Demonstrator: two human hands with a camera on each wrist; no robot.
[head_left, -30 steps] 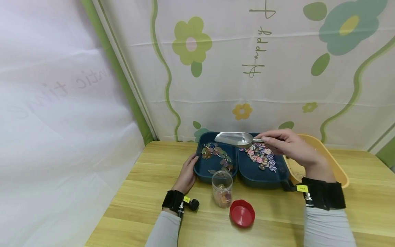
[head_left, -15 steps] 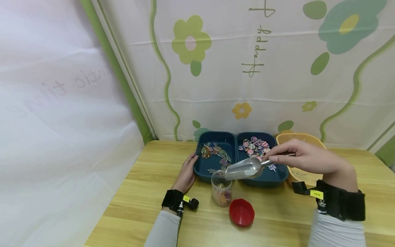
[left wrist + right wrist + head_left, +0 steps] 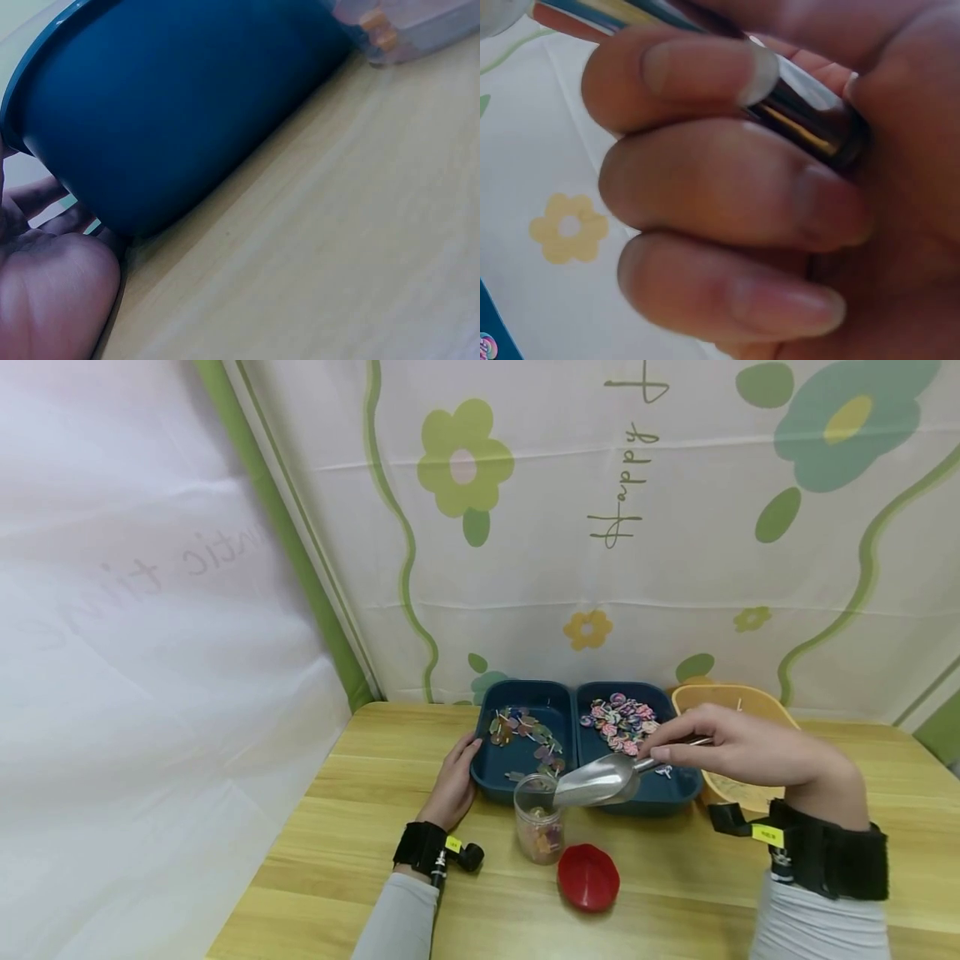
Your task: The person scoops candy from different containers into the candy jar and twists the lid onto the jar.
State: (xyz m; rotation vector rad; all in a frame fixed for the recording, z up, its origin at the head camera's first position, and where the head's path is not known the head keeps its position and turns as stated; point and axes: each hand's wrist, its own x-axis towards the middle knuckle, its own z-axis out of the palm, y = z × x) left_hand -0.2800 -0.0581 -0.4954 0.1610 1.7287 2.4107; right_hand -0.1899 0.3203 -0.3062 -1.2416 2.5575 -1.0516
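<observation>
- My right hand [image 3: 738, 747] grips the scoop [image 3: 596, 781], tipped at the jar [image 3: 538, 818] near the counter's [image 3: 360, 827] front edge.
- My left hand [image 3: 452, 785], fingers relaxed, rests against the tray's [image 3: 495, 768] left side.

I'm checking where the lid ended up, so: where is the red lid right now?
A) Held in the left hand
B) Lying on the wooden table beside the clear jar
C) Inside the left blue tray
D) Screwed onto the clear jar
B: the red lid lies on the wooden table just right of the clear jar, whose mouth is uncovered under the tip of the metal scoop.
</observation>
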